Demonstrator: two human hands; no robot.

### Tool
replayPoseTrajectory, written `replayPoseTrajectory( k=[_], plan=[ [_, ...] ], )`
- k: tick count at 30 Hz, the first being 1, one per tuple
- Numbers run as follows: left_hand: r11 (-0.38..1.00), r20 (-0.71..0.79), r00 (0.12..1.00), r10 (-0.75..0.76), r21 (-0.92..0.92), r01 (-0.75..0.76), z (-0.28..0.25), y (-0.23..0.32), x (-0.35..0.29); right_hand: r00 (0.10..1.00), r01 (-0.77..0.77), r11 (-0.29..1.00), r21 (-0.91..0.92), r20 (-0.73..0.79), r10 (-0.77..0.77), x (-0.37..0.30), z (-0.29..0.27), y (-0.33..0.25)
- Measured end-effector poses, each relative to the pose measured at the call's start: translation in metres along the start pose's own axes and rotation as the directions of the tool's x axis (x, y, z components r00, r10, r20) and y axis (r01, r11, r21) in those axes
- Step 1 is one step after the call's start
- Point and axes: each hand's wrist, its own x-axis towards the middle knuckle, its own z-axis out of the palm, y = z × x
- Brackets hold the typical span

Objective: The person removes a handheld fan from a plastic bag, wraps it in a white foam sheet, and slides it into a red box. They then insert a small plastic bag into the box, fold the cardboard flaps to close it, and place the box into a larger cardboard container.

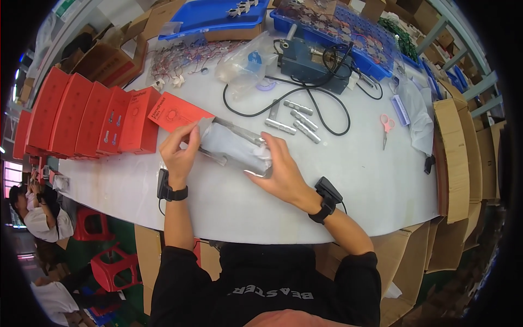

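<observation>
One translucent tray with one white bundle was over the table, left end pinched by the left hand, right end clasped by the right hand; at least four metal cylinders lay beyond.

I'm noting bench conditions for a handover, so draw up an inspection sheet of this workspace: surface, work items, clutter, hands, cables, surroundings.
Surface: pale table, bare near its front edge.
Work items: plastic-wrapped package held above the table; red boxes at left.
Clutter: metal cylinders, pink-handled scissors, clear plastic bag, blue tray at the back.
Hands: left hand and right hand grip the package at opposite ends.
Cables: black cable loops loosely across the table beside a dark machine.
Surroundings: cardboard boxes at right; red stools and people at left.
</observation>
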Motion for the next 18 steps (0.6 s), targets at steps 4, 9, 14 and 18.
replayPoseTrajectory(
  k=[4,9,14,18],
  plan=[
    [0.996,-0.069,0.996,-0.053,-0.076,0.048,0.003,-0.005,-0.005,0.991,-0.088,0.996,-0.005,-0.102,0.087,-0.005,0.01,-0.003],
    [0.998,-0.06,0.997,0.039,-0.038,-0.041,0.006,0.01,-0.003,0.994,0.025,0.989,-0.146,-0.099,-0.04,-0.008,0.022,-0.006],
    [0.995,-0.046,0.996,0.075,-0.057,-0.078,0.01,0.011,-0.006,0.997,0.029,0.998,-0.05,-0.069,-0.033,-0.001,0.013,-0.005],
    [0.982,-0.046,0.985,0.169,-0.076,-0.172,0.023,0.017,-0.013,0.999,0.025,0.996,-0.09,-0.044,-0.029,-0.001,0.021,-0.003]
  ],
)
